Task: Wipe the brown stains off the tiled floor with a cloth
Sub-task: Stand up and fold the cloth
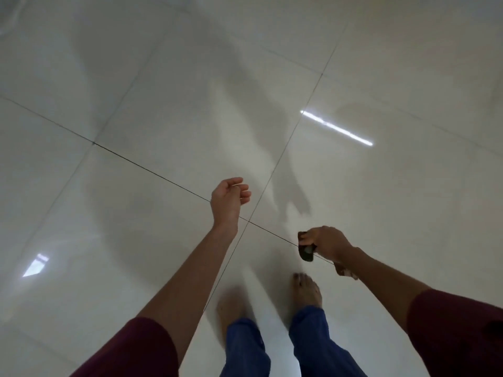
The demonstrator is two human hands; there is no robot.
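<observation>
A: While the person stands upright, feet bare on the tiled floor (136, 104), what is each hand doing?

B: Entry, head view. Right hand (328, 244) is closed in a fist around a dark, bunched cloth (306, 251); a fold hangs out below the fingers, and a further paler scrap shows behind the wrist. Left hand (228, 198) is raised, holding nothing, fingers loosely curled inward with a gap between them and the palm.

A: Where is the cloth relative to the floor?

B: Held in the air, above a grout line and just ahead of the right foot (307, 291). Not touching the tiles.

A: Any brown stains visible?

B: None I can identify. The tiles read pale and glossy, with a bright strip of reflected light (337, 128) and soft grey shadows of the arms. Some faint duller patches appear near the reflection; cannot tell if they are moisture, residue or shading. The lower frame is blurred.

A: Progress, then?

B: Judgement only: this patch looks clean, so either wiping here is done or the stains lie outside the frame. The person would need to crouch and bring the cloth down for any remaining wiping.
</observation>
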